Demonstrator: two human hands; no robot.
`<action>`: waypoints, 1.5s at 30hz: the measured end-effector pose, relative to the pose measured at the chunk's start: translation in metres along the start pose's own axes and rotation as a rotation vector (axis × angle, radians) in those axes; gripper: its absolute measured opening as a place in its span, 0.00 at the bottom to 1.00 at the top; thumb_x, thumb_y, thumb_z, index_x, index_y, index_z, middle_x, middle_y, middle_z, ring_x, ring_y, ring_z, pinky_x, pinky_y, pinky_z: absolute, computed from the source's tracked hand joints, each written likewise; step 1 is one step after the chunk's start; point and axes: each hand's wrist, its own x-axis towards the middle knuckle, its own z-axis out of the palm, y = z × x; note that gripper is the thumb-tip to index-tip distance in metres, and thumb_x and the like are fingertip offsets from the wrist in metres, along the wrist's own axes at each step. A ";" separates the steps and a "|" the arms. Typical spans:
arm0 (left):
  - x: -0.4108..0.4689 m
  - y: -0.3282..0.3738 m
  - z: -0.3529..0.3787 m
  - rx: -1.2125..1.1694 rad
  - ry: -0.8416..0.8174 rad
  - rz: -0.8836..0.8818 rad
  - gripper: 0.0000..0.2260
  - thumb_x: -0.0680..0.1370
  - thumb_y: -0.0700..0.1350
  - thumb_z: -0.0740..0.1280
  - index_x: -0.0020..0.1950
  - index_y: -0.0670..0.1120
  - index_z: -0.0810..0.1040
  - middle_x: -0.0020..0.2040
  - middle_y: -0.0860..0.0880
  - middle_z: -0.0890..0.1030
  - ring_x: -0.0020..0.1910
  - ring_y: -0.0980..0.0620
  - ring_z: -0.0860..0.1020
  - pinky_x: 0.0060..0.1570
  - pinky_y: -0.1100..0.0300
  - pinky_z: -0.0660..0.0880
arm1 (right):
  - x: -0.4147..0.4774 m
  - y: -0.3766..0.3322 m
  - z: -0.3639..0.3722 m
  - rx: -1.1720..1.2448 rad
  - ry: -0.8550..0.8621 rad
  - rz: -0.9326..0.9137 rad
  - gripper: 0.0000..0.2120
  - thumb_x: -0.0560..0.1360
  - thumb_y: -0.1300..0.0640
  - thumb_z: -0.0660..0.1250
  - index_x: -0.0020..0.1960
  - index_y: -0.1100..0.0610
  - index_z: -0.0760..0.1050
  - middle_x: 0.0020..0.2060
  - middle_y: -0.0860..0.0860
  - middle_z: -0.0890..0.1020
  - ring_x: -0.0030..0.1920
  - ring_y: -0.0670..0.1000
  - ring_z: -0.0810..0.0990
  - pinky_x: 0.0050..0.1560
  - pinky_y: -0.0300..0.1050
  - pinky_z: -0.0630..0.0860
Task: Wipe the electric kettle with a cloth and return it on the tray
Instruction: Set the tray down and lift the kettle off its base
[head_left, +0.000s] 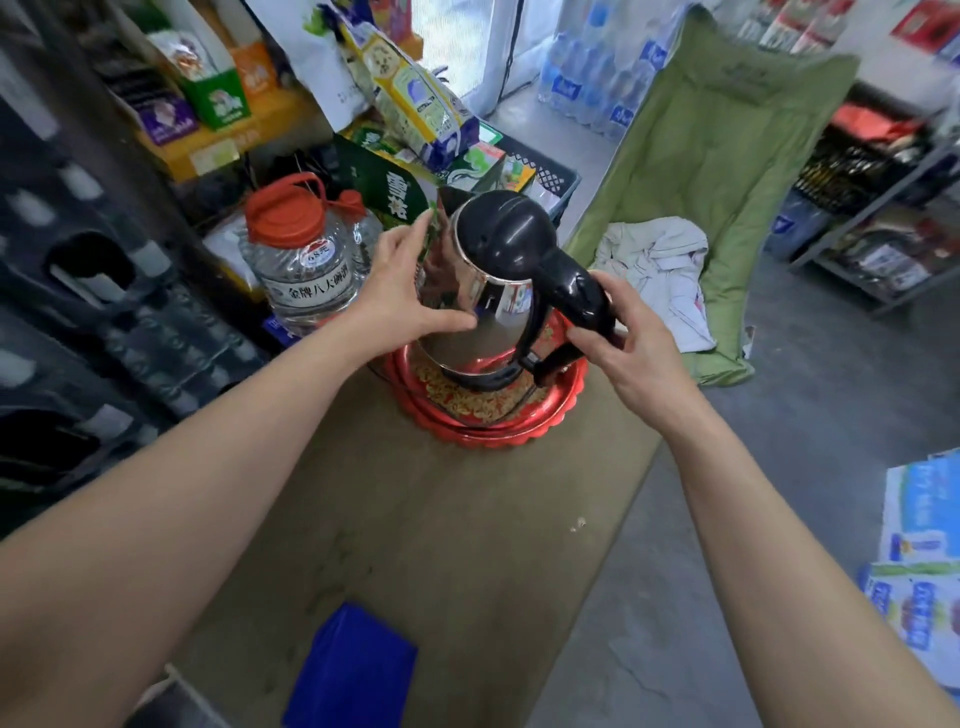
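Observation:
A shiny steel electric kettle with a black lid and black handle stands tilted on a round red tray with a gold pattern. My right hand grips the black handle from the right. My left hand holds the steel body from the left, thumb in front and fingers behind. A folded blue cloth lies flat on the brown table near its front edge, apart from both hands.
A clear jar with an orange lid stands left of the tray. Packets and boxes crowd behind it. A green padded chair with pale cloth is on the right. Cartons lie on the floor at the right.

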 end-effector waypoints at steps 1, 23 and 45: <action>-0.021 -0.001 -0.006 0.021 -0.066 0.006 0.55 0.65 0.54 0.80 0.80 0.55 0.45 0.78 0.48 0.50 0.77 0.47 0.56 0.75 0.49 0.56 | -0.023 -0.010 0.008 -0.005 0.004 0.034 0.24 0.76 0.56 0.69 0.61 0.28 0.70 0.51 0.30 0.80 0.57 0.42 0.79 0.67 0.58 0.76; -0.252 -0.109 0.058 -0.169 -0.270 -0.083 0.53 0.61 0.55 0.80 0.78 0.58 0.52 0.76 0.54 0.63 0.73 0.53 0.65 0.71 0.46 0.67 | -0.271 -0.007 0.126 -0.059 0.194 0.396 0.33 0.73 0.71 0.70 0.61 0.34 0.73 0.50 0.33 0.81 0.54 0.38 0.79 0.58 0.35 0.72; -0.294 -0.190 0.102 0.559 -0.442 -0.216 0.31 0.75 0.57 0.69 0.75 0.47 0.64 0.68 0.40 0.68 0.66 0.40 0.67 0.67 0.50 0.66 | -0.259 0.024 0.127 0.000 0.209 0.413 0.28 0.74 0.70 0.69 0.69 0.48 0.73 0.61 0.50 0.80 0.60 0.50 0.78 0.68 0.53 0.74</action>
